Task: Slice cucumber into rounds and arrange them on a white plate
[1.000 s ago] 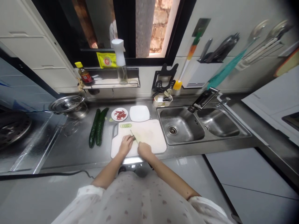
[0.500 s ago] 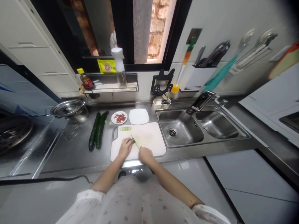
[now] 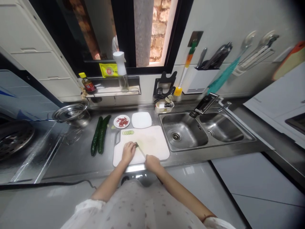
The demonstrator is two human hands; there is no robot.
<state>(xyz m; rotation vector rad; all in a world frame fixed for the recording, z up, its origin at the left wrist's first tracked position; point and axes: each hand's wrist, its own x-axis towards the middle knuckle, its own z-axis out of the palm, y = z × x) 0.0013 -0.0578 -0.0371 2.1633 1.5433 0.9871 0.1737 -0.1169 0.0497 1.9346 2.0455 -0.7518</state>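
A white cutting board (image 3: 154, 141) lies on the steel counter in front of me. My left hand (image 3: 128, 151) is curled down on a piece of cucumber on the board, most of it hidden under the fingers. My right hand (image 3: 152, 163) is closed round a knife handle at the board's near edge. The knife (image 3: 141, 150) has its thin blade pointing toward my left hand. Several cucumber slices (image 3: 128, 132) lie in a row at the board's far left corner.
Two whole cucumbers (image 3: 100, 135) lie left of the board. A small plate of chopped red chilli (image 3: 121, 121) and a white square plate (image 3: 141, 120) sit behind it. A double sink (image 3: 188, 133) is to the right, a lidded pot (image 3: 71, 114) to the left.
My right hand has drawn the knife back toward the board's near edge. My left hand stays on the cucumber piece. The camera has tilted slightly.
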